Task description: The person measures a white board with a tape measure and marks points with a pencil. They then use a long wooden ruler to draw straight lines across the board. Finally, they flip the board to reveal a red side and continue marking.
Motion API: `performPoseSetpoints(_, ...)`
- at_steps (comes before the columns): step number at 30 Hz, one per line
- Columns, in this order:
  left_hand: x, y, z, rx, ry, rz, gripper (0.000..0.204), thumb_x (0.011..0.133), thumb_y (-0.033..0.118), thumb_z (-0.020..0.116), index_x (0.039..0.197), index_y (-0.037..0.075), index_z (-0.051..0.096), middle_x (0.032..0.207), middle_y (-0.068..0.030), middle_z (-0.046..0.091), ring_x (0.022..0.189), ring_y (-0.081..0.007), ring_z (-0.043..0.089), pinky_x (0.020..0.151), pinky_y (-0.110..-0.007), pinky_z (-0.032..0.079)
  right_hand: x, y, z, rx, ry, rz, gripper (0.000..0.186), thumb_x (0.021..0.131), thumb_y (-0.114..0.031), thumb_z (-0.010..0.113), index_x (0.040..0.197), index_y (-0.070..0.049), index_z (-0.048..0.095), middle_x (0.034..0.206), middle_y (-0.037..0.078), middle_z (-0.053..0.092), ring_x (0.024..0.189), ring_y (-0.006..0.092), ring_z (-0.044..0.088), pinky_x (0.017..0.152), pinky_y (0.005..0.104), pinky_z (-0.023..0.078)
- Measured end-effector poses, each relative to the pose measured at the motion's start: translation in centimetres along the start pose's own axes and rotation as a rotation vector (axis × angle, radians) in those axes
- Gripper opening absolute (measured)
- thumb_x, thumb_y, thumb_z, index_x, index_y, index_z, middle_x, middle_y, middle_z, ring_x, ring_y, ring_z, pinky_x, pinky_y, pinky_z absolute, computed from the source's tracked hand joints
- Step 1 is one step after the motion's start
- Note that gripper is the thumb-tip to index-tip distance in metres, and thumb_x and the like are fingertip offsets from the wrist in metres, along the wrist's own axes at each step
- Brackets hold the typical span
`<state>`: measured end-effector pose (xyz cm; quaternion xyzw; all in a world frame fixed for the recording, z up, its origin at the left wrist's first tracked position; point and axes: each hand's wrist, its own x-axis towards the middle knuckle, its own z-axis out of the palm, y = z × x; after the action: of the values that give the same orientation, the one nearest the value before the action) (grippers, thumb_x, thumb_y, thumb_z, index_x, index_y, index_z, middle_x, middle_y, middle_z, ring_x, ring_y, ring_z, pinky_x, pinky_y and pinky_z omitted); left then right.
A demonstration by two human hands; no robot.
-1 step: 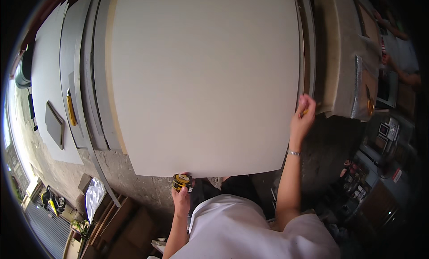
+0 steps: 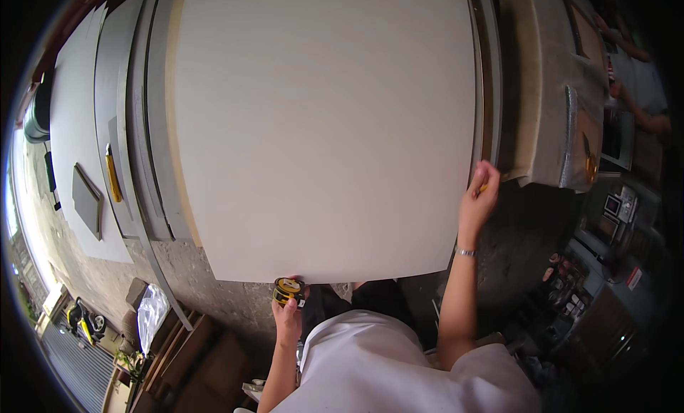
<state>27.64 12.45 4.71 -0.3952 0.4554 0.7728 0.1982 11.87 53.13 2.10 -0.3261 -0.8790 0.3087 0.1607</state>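
Observation:
A large white sheet [image 2: 324,135] lies flat in front of me. At its near edge, left of my middle, my left hand [image 2: 286,315] is closed round a yellow and black tape measure [image 2: 288,290]. My right hand [image 2: 479,199] is closed beside the sheet's right edge, with a wristband on that arm. Between its fingers a small yellow thing [image 2: 483,188] shows; most of it is hidden, so its kind cannot be told.
Left of the sheet are a yellow utility knife [image 2: 112,173], a long metal straightedge [image 2: 158,262] and a stack of grey pieces [image 2: 87,200]. A covered table [image 2: 538,128] stands at the right. Beyond it, at the far right, are another person's arms [image 2: 638,110].
My right hand has come slightly nearer to me along the sheet's right edge, still closed. My left hand and the tape measure have hardly moved.

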Motion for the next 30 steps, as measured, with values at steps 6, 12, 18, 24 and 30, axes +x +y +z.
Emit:
performPoseSetpoints(6,-1.6,1.2,-0.8,0.124,0.104,-0.032,0.064,0.085,0.034,0.084,0.133,0.002,0.056,0.116,-0.0031,0.063,0.106,-0.0145,0.06,0.094,-0.03,0.048,-4.0,1.7,-1.0,0.006,-0.099,0.01,0.025,0.107,-0.012,0.052,0.127,0.002,0.058,0.128,0.016,0.067,0.12,0.0285,0.065,0.096,0.0367,0.053)
performPoseSetpoints(12,-2.4,4.6,1.6,0.443,0.199,0.184,0.074,0.078,0.037,0.089,0.133,0.002,0.054,0.11,-0.0018,0.06,0.1,-0.0118,0.059,0.086,-0.026,0.048,-3.5,1.1,0.1,0.158,-0.124,0.049,0.023,0.107,-0.009,0.05,0.126,0.002,0.058,0.129,0.016,0.067,0.117,0.028,0.066,0.097,0.0368,0.053)
performPoseSetpoints(18,1.2,7.0,8.9,0.375,-0.009,0.315,0.095,0.068,0.041,0.096,0.139,0.001,0.046,0.126,-0.0072,0.055,0.112,-0.0186,0.062,0.098,-0.036,0.054,-5.3,-4.4,-1.1,0.174,-0.103,-0.024,0.02,0.105,-0.008,0.055,0.12,0.002,0.062,0.117,0.014,0.07,0.105,0.023,0.068,0.093,0.0345,0.053)
performPoseSetpoints(24,5.1,4.8,18.3,0.235,-0.161,0.544,0.096,0.069,0.016,0.094,0.144,0.006,0.035,0.142,-0.0161,0.046,0.13,-0.0341,0.055,0.107,-0.047,0.05,-7.4,-12.6,-0.8,0.759,-0.868,-0.119,0.031,0.096,0.002,0.065,0.127,0.0,0.062,0.113,0.014,0.068,0.09,0.0169,0.07,0.075,0.0286,0.058)
performPoseSetpoints(30,11.0,6.9,21.6,0.258,-0.108,0.833,0.085,0.076,0.003,0.087,0.143,0.005,0.034,0.145,-0.0211,0.047,0.134,-0.0345,0.052,0.114,-0.05,0.045,-2.6,-14.1,2.3,0.888,-1.084,0.171,0.025,0.099,-0.004,0.066,0.124,0.0,0.064,0.099,0.0,0.06,0.087,0.0065,0.055,0.079,0.024,0.048)
